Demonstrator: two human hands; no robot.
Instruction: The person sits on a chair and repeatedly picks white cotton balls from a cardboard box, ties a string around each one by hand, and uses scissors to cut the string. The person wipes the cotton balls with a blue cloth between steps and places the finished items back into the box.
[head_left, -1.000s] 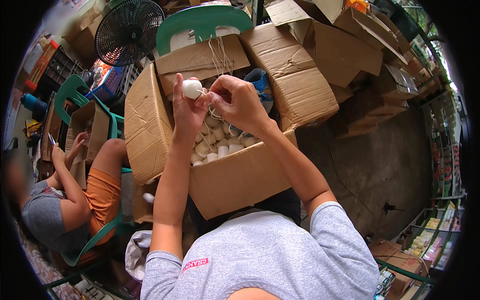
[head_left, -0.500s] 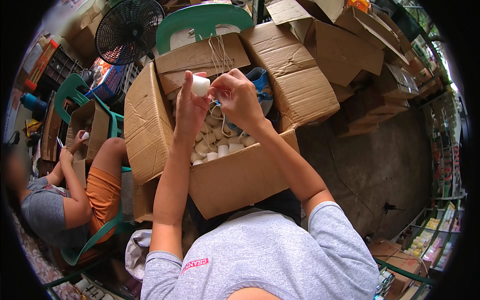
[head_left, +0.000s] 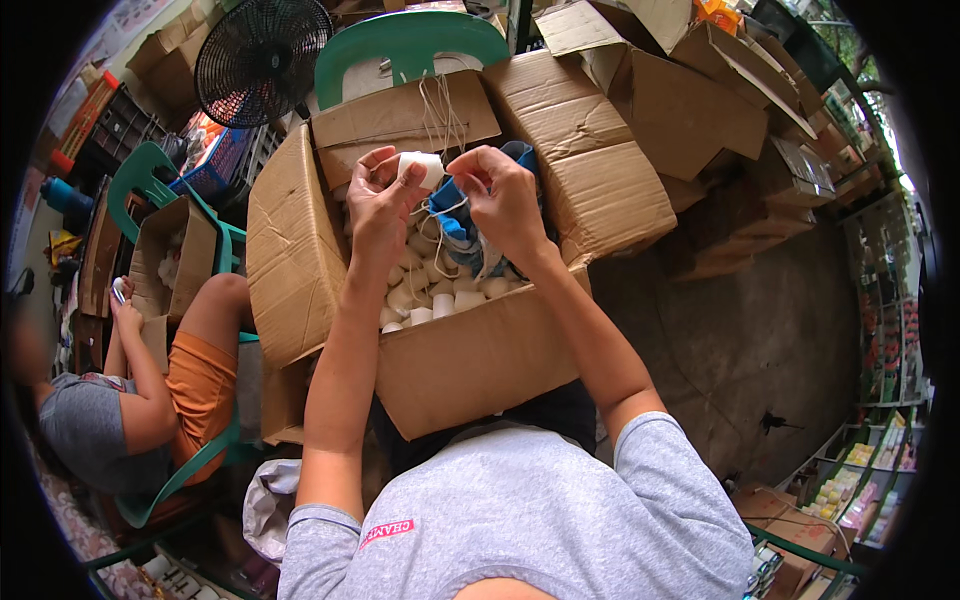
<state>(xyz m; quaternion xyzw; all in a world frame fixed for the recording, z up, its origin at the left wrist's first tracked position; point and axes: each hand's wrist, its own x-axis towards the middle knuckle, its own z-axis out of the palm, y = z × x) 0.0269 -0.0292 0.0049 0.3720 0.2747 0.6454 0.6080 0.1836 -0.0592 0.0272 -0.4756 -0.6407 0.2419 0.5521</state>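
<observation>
My left hand (head_left: 380, 212) is closed around a short white cylinder (head_left: 424, 168), perhaps a small candle, gripping it with thumb and fingers above the open cardboard box (head_left: 480, 352). Close by its right end, my right hand (head_left: 508, 205) is pinched, thumb against forefinger; whatever lies between the fingertips is too small to make out. A thin white string loops beneath this hand. Many similar white cylinders (head_left: 444, 304) lie loose in the box. Partly covered by my right hand, a blue and grey cloth item (head_left: 458, 220) rests on top of them.
White strings (head_left: 440, 105) hang over the box's back flap from a green plastic chair (head_left: 410, 40). A black fan (head_left: 262, 60) stands behind. At left, another person (head_left: 110, 415) sits beside a smaller box (head_left: 180, 250). Cardboard boxes (head_left: 690, 110) pile up at the right.
The white cylinder has turned from tilted upright to lying more sideways, and my left fingers have curled around it. My right hand has shifted right. The other person's hands have moved lower.
</observation>
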